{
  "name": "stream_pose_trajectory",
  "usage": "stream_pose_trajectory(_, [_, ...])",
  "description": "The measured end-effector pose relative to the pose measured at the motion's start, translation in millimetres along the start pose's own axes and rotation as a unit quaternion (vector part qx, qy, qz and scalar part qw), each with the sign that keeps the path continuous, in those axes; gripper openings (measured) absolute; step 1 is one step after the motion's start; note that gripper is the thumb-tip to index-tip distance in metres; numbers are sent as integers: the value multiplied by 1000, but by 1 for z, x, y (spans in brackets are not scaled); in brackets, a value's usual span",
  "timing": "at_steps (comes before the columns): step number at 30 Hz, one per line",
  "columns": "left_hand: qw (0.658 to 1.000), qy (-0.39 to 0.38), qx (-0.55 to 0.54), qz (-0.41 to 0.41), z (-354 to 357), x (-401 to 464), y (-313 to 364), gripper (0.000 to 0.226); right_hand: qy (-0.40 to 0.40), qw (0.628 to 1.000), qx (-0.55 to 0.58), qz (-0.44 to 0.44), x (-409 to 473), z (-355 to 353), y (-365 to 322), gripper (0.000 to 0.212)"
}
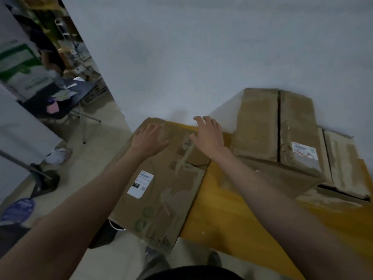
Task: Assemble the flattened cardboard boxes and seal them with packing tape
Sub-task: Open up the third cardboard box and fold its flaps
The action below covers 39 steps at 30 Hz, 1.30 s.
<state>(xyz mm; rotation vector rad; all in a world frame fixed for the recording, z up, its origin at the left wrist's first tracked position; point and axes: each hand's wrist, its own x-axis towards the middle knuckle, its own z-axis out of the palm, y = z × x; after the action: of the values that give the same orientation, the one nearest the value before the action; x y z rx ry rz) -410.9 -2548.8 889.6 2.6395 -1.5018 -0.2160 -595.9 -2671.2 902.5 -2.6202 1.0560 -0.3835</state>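
Yellow-topped bench [232,209] carries everything. Right of the right hand [210,136] stand two put-up boxes: a tall box [260,128], its top flaps meeting at a dark seam with no fresh tape that I can make out, and a low box [343,166] beyond. Under both hands lies the flat box [161,184], not yet opened. Left hand [148,139] and right rest on it, fingers spread, gripping nothing. No tape roll shows.

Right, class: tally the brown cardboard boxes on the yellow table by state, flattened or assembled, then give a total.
Flattened brown cardboard box with a white label, under both hands: 1
Assembled brown cardboard boxes, the taller one and the lower one beside it: 2
Total: 3
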Motion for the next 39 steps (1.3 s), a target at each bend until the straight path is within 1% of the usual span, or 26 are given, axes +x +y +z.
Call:
stream_pose_trajectory(4, [999, -36, 8, 16, 33, 4, -43, 74, -15, 999, 26, 42, -2, 55, -14, 53])
stream_pose_trajectory(7, [996, -75, 5, 37, 58, 10, -73, 74, -30, 994, 33, 101, -11, 95, -19, 50])
stream_pose_trajectory(11, [991, -114, 8, 73, 91, 26, -106, 71, -41, 978, 56, 195, -24, 145, -17, 56])
stream_pose_trajectory(13, [986, -139, 15, 95, 109, 35, -117, 70, -49, 970, 50, 233, -30, 169, -12, 56])
stream_pose_trajectory(18, [973, -179, 21, 141, 155, 48, -132, 68, -87, 958, 27, 271, -43, 222, 2, 52])
stream_pose_trajectory(20, [970, -184, 24, 158, 171, 53, -136, 66, -119, 952, 15, 282, -46, 239, 11, 53])
stream_pose_trajectory(21, [968, -188, 24, 164, 179, 54, -137, 65, -132, 946, 30, 295, -47, 247, 15, 55])
stream_pose_trajectory(24, [963, -199, 25, 178, 197, 59, -141, 63, -127, 917, 103, 365, -48, 266, 19, 61])
stream_pose_trajectory(28, [960, -211, 8, 181, 212, 60, -141, 60, -64, 878, 164, 444, -48, 279, 24, 54])
stream_pose_trajectory(31, [959, -215, 5, 183, 215, 57, -133, 59, -28, 830, 254, 496, -45, 275, 28, 46])
stream_pose_trajectory(34, [960, -204, 12, 193, 214, 54, -117, 64, 9, 786, 330, 523, -39, 263, 24, 35])
stream_pose_trajectory(37, [960, -191, -13, 202, 209, 46, -87, 77, 50, 766, 395, 504, -37, 253, 13, 23])
stream_pose_trajectory(39, [964, -175, -35, 198, 203, 36, -59, 89, 48, 754, 440, 485, -35, 246, 3, 16])
